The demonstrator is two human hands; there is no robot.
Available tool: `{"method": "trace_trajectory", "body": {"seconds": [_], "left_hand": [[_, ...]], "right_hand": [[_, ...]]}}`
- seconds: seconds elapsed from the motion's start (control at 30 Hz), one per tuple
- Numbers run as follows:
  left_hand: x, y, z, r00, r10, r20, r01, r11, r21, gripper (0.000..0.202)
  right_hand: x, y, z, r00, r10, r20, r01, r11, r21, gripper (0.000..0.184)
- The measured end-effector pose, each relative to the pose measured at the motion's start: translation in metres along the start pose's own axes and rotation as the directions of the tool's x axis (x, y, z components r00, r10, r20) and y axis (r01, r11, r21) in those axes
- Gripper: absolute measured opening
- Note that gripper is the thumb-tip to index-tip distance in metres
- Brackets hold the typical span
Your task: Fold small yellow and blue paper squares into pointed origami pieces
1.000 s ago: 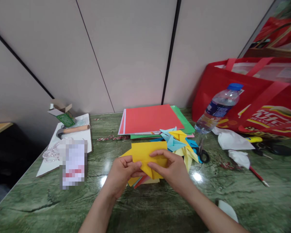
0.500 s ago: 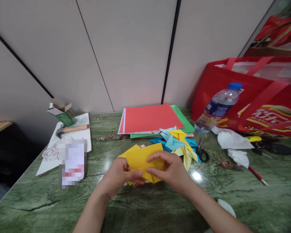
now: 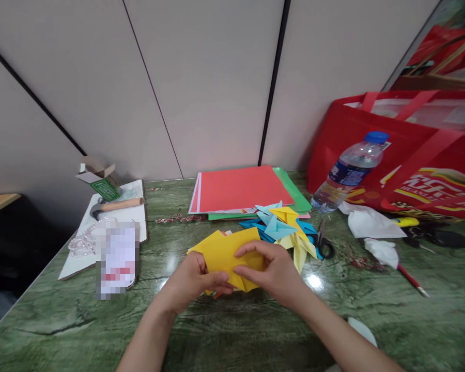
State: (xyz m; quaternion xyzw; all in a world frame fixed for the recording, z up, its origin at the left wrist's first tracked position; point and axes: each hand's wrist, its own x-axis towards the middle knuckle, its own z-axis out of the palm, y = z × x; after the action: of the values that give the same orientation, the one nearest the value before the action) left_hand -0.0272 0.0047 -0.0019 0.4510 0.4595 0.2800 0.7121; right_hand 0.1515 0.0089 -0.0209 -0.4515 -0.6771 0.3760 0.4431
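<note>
A folded sheet of yellow paper (image 3: 227,251) is held up between my two hands, with creases along its lower part. My left hand (image 3: 196,279) grips its left lower edge, thumb across the front and fingers behind. At the right edge, my right hand (image 3: 269,266) pinches the paper between thumb and fingers. Beneath and behind it, more coloured paper shows in part, mostly hidden by the sheet and my hands. Just beyond my right hand lies a pile of folded paper pieces (image 3: 275,227) in blue, light blue and yellow, with black scissors (image 3: 325,247) beside it.
Sheets of red paper (image 3: 240,188) and green paper lie against the wall. A water bottle (image 3: 346,170) stands before a red bag (image 3: 411,150) at right, near tissues (image 3: 372,222) and a red pencil (image 3: 413,279). At left are a hammer (image 3: 120,205), a small box (image 3: 104,188) and a blurred-out phone (image 3: 118,258).
Almost nothing differs. Both hands keep the same hold on the yellow paper, and the view has shifted very slightly.
</note>
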Motion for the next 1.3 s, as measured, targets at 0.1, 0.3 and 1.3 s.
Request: {"method": "trace_trajectory", "body": {"seconds": [0.1,0.3,1.3], "left_hand": [[0.002,-0.002,0.001,1.0,0.006,-0.013,-0.006,1.0,-0.006,0.022],[0.006,-0.009,0.002,0.997,0.032,-0.072,-0.031,0.999,0.011,0.024],[0.015,-0.014,0.016,0.951,0.15,-0.272,-0.209,0.957,-0.203,0.032]], "right_hand": [[0.0,0.001,0.0,1.0,-0.029,-0.012,0.028,0.999,-0.041,0.013],[0.0,0.007,0.002,0.992,-0.113,-0.047,0.106,0.985,-0.139,0.01],[-0.002,0.007,0.009,0.959,-0.19,-0.209,0.138,0.96,-0.243,0.032]]}}
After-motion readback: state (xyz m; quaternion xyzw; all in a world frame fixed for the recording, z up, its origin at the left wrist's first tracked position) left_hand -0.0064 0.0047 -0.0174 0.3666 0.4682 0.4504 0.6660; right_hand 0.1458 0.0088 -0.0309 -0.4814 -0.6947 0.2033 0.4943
